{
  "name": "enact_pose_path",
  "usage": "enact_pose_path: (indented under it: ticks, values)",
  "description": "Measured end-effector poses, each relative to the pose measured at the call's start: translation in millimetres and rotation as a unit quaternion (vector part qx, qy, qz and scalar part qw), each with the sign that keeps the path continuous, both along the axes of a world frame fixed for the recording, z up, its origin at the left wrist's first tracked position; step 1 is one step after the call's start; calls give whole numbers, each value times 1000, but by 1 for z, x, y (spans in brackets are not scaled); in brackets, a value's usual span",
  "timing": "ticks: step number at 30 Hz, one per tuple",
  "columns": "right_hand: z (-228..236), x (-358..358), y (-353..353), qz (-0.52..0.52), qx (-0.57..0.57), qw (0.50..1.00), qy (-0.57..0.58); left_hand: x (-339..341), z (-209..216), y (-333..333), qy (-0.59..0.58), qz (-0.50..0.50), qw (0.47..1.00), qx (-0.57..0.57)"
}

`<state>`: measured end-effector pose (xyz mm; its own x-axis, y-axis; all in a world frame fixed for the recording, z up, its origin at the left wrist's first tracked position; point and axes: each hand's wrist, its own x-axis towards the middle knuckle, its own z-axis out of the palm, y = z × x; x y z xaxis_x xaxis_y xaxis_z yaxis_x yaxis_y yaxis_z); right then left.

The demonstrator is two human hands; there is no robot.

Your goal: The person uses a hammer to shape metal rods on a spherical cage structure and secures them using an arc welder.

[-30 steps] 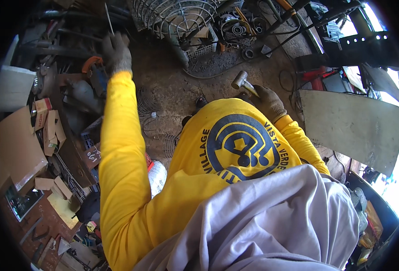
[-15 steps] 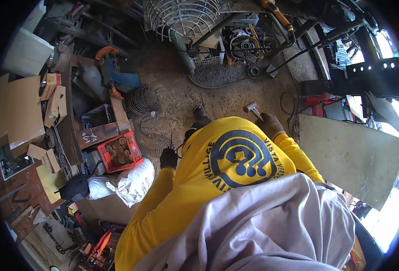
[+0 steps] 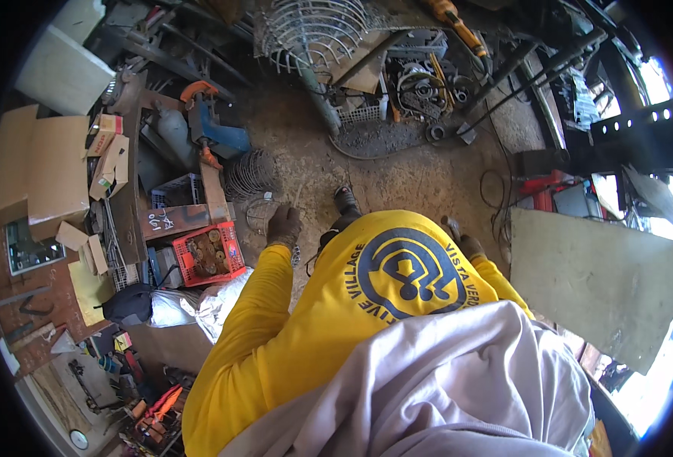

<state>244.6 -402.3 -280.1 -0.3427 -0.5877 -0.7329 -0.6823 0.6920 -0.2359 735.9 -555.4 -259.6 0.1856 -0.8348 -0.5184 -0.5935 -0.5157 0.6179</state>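
My left hand [image 3: 283, 226], in a dark work glove, is raised in front of my left side. Its fingers look curled closed, but what they hold cannot be made out. Close beside it on the floor lie thin wire rings [image 3: 259, 216], and a larger coil of wire [image 3: 250, 174] sits just beyond. Low at my right side, my right hand [image 3: 470, 246], gloved too, is closed around the handle of a hammer. Only the hammer's head [image 3: 451, 226] shows clearly; my hand and yellow shirt hide the rest.
To the left stand a red crate [image 3: 207, 255] of round metal pieces, a white sack [image 3: 226, 305] and cardboard boxes [image 3: 59, 164]. A large flat panel [image 3: 595, 282] leans at the right. Ahead are a curved wire frame [image 3: 317, 34] and a cable [image 3: 496, 183] on the floor.
My left hand has risen and moved forward. My right hand has drawn back toward my body with the hammer, now more hidden. The whole view has shifted slightly.
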Motion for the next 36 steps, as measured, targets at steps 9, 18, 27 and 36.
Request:
enact_pose_path:
  ticks: [9, 18, 27, 36]
  values:
    - [-13, -8, 5, -7, 69, 997, -21, 3, -27, 8, -40, -52, 996, 53]
    - [3, -7, -43, 13, 118, 992, -27, 18, -33, 6, 34, 40, 995, 85]
    - [86, 20, -199, -40, -88, 991, -97, 62, -91, -25, 150, 55, 982, 103]
    - [211, 53, -368, -86, -401, 903, -129, 101, -37, -86, 61, 13, 998, -7]
